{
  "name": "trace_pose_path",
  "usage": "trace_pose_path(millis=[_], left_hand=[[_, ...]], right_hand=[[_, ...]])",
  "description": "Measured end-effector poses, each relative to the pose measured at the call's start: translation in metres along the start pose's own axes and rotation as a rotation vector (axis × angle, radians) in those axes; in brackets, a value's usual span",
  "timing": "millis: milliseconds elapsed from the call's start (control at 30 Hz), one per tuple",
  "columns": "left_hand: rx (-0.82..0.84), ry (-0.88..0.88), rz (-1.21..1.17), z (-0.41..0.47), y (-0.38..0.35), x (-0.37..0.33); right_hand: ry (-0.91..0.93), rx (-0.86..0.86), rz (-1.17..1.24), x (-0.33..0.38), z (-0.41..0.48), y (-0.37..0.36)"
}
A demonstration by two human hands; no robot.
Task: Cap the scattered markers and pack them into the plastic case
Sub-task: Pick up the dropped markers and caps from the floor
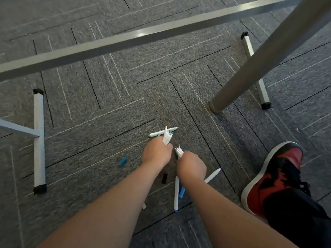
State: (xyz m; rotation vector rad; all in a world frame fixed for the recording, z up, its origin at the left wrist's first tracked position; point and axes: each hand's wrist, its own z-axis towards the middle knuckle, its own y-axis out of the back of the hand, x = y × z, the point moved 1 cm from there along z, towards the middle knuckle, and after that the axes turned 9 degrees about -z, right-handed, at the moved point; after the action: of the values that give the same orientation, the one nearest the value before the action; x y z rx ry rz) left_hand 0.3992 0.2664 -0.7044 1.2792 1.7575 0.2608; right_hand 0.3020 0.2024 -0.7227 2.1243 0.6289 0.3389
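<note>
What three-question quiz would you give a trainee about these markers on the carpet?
1. True or false: the left-hand grip and the right-hand grip each hold markers.
2. The loose cap left of both grips is: A red, B teal, C yellow.
3. Fill in: the marker lying on the carpet beyond the left-hand grip has a ____ tip.
Key: 1 true; 2 B; 3 green.

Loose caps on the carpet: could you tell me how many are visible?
3. A teal cap lies left of the left hand, a black cap between the arms, a blue cap near the right hand. The arms may hide more.
</note>
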Motion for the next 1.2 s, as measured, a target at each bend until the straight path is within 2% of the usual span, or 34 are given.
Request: trace_pose_path(millis=[167, 433, 600, 733, 1000, 1200], left_hand=[[-0.043, -0.031, 0.069, 0.007, 0.020, 0.002], [-0.097, -0.137, 0.286, 0.030, 0.031, -0.012], [-0.101, -0.186, 0.406, 0.045, 0.028, -0.019], [-0.119, -0.253, 0.472, 0.057, 0.019, -0.018], [-0.045, -0.330, 0.552, 0.066, 0.007, -0.020], [-0.019, -0.323, 0.596, 0.064, 0.006, -0.034]], right_hand=[[-0.032, 0.061, -0.061, 0.015, -0.005, 0.002], [-0.041, -0.034, 0.423, 0.019, 0.016, 0.030], [-0.080, -0.007, 0.561, 0.020, 0.036, 0.035], [-0.090, 0.016, 0.607, 0.021, 0.043, 0.028], [-0.078, 0.026, 0.630, 0.023, 0.054, 0.030], [-0.066, 0.005, 0.593, 0.019, 0.055, 0.032]])
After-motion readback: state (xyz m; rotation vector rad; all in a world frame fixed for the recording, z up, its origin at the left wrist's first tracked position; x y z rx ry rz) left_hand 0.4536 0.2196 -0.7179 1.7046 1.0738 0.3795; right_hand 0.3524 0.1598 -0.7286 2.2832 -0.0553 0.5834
